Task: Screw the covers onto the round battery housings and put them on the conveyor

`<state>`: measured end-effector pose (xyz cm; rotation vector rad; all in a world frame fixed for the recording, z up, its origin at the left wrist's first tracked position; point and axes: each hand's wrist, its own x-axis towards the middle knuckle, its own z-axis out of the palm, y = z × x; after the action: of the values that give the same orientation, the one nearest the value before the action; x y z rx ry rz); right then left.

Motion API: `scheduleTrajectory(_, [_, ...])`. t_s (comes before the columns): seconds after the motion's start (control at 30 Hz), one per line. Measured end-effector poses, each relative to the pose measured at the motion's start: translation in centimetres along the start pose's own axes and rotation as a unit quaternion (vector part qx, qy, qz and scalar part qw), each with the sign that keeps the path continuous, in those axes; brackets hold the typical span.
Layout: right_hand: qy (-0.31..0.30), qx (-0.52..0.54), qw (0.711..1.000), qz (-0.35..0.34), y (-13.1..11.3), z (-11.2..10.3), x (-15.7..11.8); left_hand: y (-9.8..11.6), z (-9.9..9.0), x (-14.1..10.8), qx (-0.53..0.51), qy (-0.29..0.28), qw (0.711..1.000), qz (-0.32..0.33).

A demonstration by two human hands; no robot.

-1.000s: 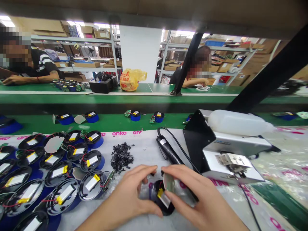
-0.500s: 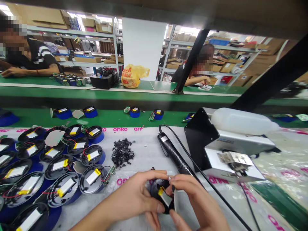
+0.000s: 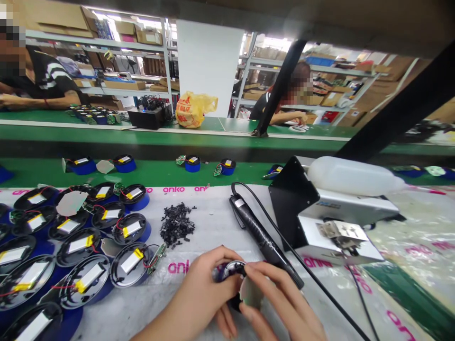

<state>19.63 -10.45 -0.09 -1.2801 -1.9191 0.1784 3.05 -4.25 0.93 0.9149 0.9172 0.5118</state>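
Note:
My left hand [image 3: 204, 286] is closed around a small round dark housing [image 3: 232, 269], its thumb reaching over the open top. The fingers of my right hand [image 3: 284, 298] pinch a pale circuit board [image 3: 250, 291], tilted up against the housing's right side. The housing's inside is mostly covered by the thumb and the board. Just beyond my hands lies a heap of small black plastic pieces [image 3: 177, 225]. To the left sit rows of blue-and-black round housings [image 3: 130, 265] with silver batteries and wired boards.
A black corded electric screwdriver [image 3: 263, 237] lies right of my hands, its cable [image 3: 320, 279] looping forward. Behind it stands a metal machine [image 3: 341, 246] with a white bottle [image 3: 351, 175]. More housings sit on the green belt [image 3: 159, 176]. Two people work across the bench.
The circuit board has turned from edge-on to showing its flat face over the housing. My left thumb has moved up over the housing's top, and the battery inside is now hidden.

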Motion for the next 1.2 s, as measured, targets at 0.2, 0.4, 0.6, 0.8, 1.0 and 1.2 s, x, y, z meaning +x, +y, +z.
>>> scheduleTrajectory(0.2, [-0.052, -0.043, 0.993, -0.101, 0.7, 0.1, 1.3, -0.3, -1.5, -0.2, -0.149, -0.093, 0.984, -0.006])
scheduleTrajectory(0.4, [-0.082, -0.042, 0.985, -0.149, 0.8, -0.7, 2.5, -0.1, -2.1, -0.3, -0.219, -0.117, 0.969, -0.009])
scheduleTrajectory(0.6, [-0.077, -0.098, 0.982, -0.145, 0.1, -0.9, 2.4, -1.0, -2.1, 0.0, -0.187, -0.096, 0.978, -0.007])
scheduleTrajectory(0.8, [-0.093, -0.130, 0.982, -0.097, -0.2, -0.8, 1.2, -0.9, -1.6, 0.0, -0.129, -0.045, 0.991, -0.014])
scheduleTrajectory(1.0, [-0.088, -0.080, 0.993, 0.001, -0.4, -0.7, 1.1, -1.5, -1.6, -0.3, -0.109, -0.055, 0.992, -0.006])
scheduleTrajectory(1.2, [-0.094, -0.069, 0.993, 0.009, -0.6, -0.9, 1.5, -1.5, -1.9, -0.3, -0.118, -0.054, 0.991, -0.019])
